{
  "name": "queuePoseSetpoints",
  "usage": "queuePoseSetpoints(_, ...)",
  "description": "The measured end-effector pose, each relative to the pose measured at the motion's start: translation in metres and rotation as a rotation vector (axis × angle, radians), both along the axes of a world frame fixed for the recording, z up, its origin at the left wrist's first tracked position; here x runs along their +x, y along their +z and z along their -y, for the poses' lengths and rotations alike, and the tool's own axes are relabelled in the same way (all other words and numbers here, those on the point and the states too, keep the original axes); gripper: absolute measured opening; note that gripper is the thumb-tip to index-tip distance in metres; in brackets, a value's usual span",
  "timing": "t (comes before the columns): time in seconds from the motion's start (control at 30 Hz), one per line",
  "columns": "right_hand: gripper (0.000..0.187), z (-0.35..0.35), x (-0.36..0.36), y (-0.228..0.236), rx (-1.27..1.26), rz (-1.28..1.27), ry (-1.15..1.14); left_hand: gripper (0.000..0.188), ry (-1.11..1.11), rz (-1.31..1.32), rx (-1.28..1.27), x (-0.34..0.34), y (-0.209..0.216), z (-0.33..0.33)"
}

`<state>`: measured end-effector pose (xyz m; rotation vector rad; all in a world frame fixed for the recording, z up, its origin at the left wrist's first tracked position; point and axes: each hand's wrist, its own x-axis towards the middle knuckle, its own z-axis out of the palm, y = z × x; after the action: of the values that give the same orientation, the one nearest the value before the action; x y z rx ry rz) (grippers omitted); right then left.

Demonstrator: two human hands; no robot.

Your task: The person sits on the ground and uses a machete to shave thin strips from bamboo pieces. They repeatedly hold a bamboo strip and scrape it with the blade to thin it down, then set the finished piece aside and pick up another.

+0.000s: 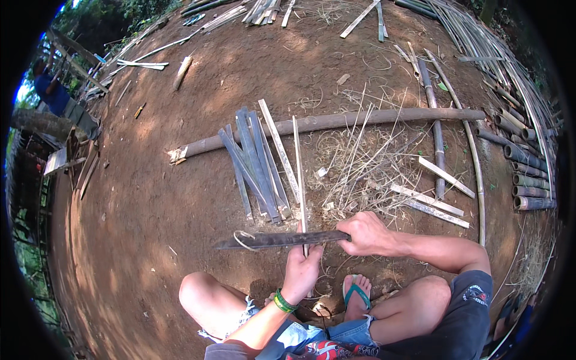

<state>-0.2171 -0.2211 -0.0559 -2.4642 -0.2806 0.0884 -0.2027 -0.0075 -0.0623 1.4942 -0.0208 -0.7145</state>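
Denim shorts (351, 331) and bare knees (207, 297) lie nearest, on the near side of the machete (276, 240), with a foot in a green flip-flop (360, 294) between the knees, short of its handle end. The left hand (302, 273), a green-and-yellow band (285, 301) at its wrist, comes up to the machete from the near side, fingers closed around a narrow pale strip (299, 174). The right hand (363, 234) is wrapped tight on the machete's handle. The dark blade lies across the strip, which runs on beyond it; whether the edge bites in, I cannot tell. A thin curl of shaving (238, 242) shows on the blade toward its tip.

Just beyond the machete lies a bundle of dark slats (258, 159); beyond its handle end spreads a tangle of shavings (369, 165). A long pole (336, 122) lies farther beyond the machete. Well apart on the handle side, bamboo tubes (531, 180) are stacked. Farthest, well off past the tip side, is a person in a blue top (53, 93).
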Motion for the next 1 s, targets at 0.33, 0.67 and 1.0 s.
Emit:
queuePoseSetpoints(0.33, 0.014, 0.061, 0.045, -0.023, -0.2, -0.036, -0.17, 0.055, -0.155, 0.313, 0.177, -0.025, 0.019, -0.004)
queuePoseSetpoints(0.67, 0.025, 0.171, 0.081, -0.014, -0.106, 0.177, -0.639, 0.045, -0.198, -0.426, -0.399, -0.021, 0.028, -0.013)
queuePoseSetpoints(1.0, 0.011, 0.006, 0.004, -0.003, -0.086, 0.065, 0.057, 0.044, -0.141, -0.515, -0.484, 0.006, 0.015, -0.017)
